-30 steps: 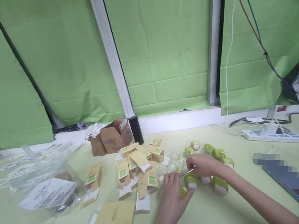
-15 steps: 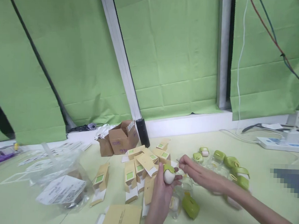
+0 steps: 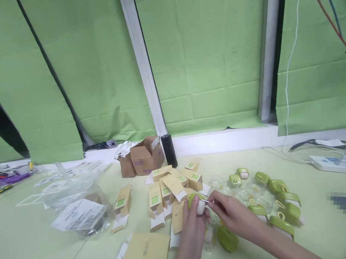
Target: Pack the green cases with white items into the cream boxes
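My left hand (image 3: 193, 231) is wrapped round a small rounded white case with a green top (image 3: 200, 208), with the thumb pressed against its upper part. My right hand (image 3: 232, 213) pinches a thin, shiny pin-like piece (image 3: 205, 200) whose tip meets the case near the edge of the green part. What exactly this thin piece is cannot be made out. Just below the right hand lies a green case (image 3: 228, 238) on the table. Several more green and white cases, such as one green-topped case (image 3: 290, 197), lie to the right among clear plastic shells (image 3: 246, 195).
Several small tan boxes (image 3: 174, 186) with green squares are heaped beyond my left hand. A larger tan box (image 3: 147, 248) lies in front. Farther off are a brown carton (image 3: 145, 159), a black cylinder (image 3: 169, 151), a clear plastic bag (image 3: 80, 202) and a white power strip (image 3: 329, 163).
My right hand has moved in to the case and now holds a thin pin-like piece against it. The left hand has closed more round the case. The view has shifted slightly.
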{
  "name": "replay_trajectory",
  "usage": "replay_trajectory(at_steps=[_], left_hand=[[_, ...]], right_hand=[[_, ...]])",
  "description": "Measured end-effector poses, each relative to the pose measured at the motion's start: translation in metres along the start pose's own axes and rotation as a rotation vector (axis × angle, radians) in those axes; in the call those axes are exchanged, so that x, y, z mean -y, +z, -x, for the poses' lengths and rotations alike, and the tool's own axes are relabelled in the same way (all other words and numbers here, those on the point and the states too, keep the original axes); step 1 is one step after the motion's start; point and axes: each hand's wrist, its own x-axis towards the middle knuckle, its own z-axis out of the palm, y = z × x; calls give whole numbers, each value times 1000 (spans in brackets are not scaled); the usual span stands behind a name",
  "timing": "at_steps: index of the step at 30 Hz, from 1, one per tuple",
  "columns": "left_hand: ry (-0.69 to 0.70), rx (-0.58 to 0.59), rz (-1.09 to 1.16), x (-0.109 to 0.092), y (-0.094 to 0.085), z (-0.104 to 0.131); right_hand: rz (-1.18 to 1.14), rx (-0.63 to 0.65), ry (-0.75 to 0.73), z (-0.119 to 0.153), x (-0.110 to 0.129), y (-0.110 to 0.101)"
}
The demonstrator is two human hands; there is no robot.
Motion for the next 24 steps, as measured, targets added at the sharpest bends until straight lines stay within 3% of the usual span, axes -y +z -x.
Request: replay_trajectory(at_steps=[4, 9, 12, 15, 20, 24], left_hand=[[-1, -29, 40, -6, 1, 5], [-55, -24, -15, -9, 4, 13], [-81, -23, -28, -6, 3, 10], [-90, -9, -7, -4, 0, 7], [-103, 85, 59, -3, -4, 8], [-121, 102, 52, 0, -5, 9]], right_hand=[[-111, -113, -39, -3, -1, -13], [-253, -65, -11, 0, -1, -23], [-246, -68, -164, 4, -1, -21], [-145, -27, -340, 7, 2, -18], [48, 77, -447, 7, 5, -18], [243, 7, -523, 7, -3, -13]])
